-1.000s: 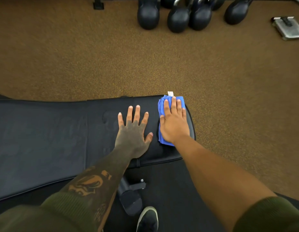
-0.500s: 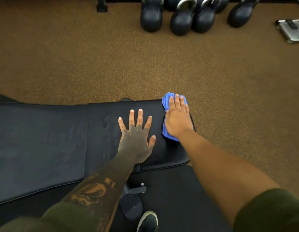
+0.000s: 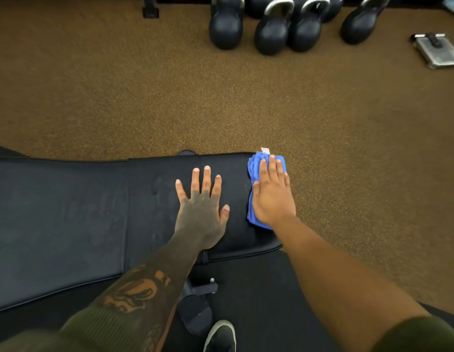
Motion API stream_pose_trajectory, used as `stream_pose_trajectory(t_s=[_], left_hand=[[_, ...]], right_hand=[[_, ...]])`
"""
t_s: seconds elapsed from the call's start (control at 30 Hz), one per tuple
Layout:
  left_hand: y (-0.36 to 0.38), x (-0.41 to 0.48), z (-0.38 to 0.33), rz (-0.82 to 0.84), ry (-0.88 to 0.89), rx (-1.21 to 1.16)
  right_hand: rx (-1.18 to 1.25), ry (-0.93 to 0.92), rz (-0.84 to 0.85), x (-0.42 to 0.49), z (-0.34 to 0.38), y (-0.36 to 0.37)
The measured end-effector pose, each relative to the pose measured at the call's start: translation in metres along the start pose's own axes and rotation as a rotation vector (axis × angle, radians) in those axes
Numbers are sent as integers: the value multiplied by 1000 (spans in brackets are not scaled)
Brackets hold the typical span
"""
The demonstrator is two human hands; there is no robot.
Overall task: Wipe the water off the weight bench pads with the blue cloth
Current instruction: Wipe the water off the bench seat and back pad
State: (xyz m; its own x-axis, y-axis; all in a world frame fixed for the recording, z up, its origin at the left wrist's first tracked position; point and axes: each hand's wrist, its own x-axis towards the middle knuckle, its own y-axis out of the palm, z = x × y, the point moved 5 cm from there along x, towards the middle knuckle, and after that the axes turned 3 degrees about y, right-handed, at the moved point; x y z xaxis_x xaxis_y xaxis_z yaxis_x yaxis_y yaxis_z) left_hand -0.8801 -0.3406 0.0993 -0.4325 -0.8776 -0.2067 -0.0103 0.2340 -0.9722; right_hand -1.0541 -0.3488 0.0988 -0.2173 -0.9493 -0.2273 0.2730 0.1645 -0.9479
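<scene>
My right hand (image 3: 271, 196) lies flat on the folded blue cloth (image 3: 253, 166), fingers straight and close together, pressing it down onto the far right end of the short bench pad (image 3: 237, 191). The cloth sits at the pad's end edge, its far corner reaching the pad's far rim, and a small white tag (image 3: 265, 149) pokes out beyond my fingertips. My left hand (image 3: 200, 212) rests palm down on the same pad just beside it, fingers spread wide and holding nothing; a strip of bare black pad shows between the two hands. Faint dull smears mark the pad left of my left hand. The long bench pad (image 3: 55, 212) runs off to the left. Below the pads I see a black frame bracket (image 3: 201, 288) and the toe of my shoe (image 3: 219, 336). Across the brown speckled floor (image 3: 144, 97) stands a row of black kettlebells (image 3: 272, 34), well apart from the bench.
</scene>
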Motion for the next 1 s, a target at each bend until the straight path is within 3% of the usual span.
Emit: stream_pose_trajectory(t_s=[0.1, 0.37, 0.7, 0.9, 1.0], left_hand=[[1, 0, 0, -2, -6, -3], [-1, 0, -1, 9, -7, -11], [-2, -9, 2, -4, -12, -39], [-1, -18, -1, -27, -39, -54], [0, -21, -2, -38, -45, -73]], right_hand=[[-9, 33, 6, 15, 14, -1], [-16, -195, 23, -36, 32, 11], [30, -2, 10, -15, 8, 4], [32, -205, 29, -60, 29, 17], [40, -204, 15, -77, 8, 15]])
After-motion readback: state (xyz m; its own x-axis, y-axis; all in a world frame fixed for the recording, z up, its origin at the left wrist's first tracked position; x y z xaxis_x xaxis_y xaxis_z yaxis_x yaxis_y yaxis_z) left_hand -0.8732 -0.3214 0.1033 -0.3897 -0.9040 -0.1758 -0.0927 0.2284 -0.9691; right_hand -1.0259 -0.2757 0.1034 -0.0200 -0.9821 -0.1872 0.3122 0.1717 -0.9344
